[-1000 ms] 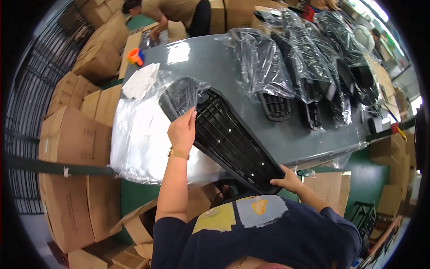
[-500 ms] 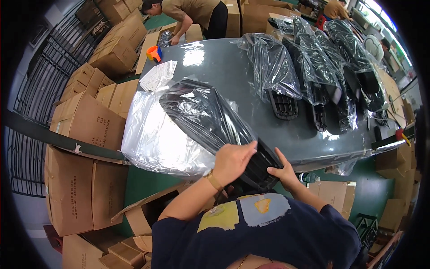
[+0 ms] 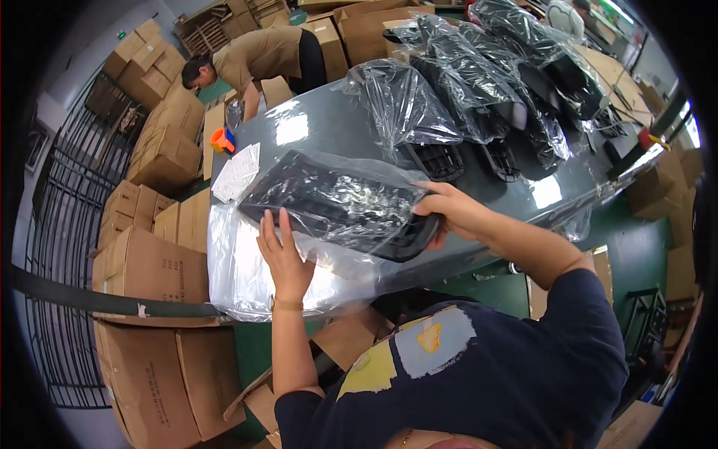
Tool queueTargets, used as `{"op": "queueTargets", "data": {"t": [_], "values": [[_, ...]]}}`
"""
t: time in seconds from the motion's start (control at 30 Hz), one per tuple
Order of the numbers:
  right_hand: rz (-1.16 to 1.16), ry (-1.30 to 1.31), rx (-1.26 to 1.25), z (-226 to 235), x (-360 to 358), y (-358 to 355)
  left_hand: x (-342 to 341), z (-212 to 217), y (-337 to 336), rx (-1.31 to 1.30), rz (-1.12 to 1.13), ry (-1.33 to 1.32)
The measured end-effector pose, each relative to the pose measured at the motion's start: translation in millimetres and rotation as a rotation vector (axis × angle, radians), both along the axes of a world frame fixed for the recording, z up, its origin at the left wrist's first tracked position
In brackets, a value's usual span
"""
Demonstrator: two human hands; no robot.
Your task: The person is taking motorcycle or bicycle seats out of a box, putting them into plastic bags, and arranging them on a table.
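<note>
Swung flat since the earlier frame, my bagged black grille (image 3: 340, 203) lies left-to-right on the counter (image 3: 321, 127), right hand (image 3: 452, 213) clamping its right end, left hand (image 3: 284, 254) open-palmed beneath.

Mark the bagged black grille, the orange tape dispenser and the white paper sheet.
bagged black grille (image 3: 336, 202), head view, middle of its bagged face
orange tape dispenser (image 3: 222, 140), head view, its orange body
white paper sheet (image 3: 236, 172), head view, centre of the sheet
</note>
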State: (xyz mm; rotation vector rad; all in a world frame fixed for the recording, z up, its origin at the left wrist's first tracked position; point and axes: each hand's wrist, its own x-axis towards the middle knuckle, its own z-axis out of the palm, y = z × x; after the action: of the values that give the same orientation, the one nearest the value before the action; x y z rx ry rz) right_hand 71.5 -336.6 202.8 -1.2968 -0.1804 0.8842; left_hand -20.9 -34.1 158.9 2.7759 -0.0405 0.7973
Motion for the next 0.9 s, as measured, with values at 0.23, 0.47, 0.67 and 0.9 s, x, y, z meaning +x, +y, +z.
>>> {"op": "queueTargets", "data": {"t": [0.23,0.47,0.67,0.9], "values": [[0.147,-0.232,0.27,85,20,29,55,8,38,-0.033,-0.262,-0.522],[0.059,-0.999,-0.014,58,18,6,45,129,79,-0.83,-0.349,-0.68],[-0.108,-1.087,-0.289,-27,27,-27,66,161,56,-1.569,-0.346,-0.69],[-0.191,-0.364,0.116,-60,20,-76,149,110,-15,-1.847,-0.478,-0.192]]}}
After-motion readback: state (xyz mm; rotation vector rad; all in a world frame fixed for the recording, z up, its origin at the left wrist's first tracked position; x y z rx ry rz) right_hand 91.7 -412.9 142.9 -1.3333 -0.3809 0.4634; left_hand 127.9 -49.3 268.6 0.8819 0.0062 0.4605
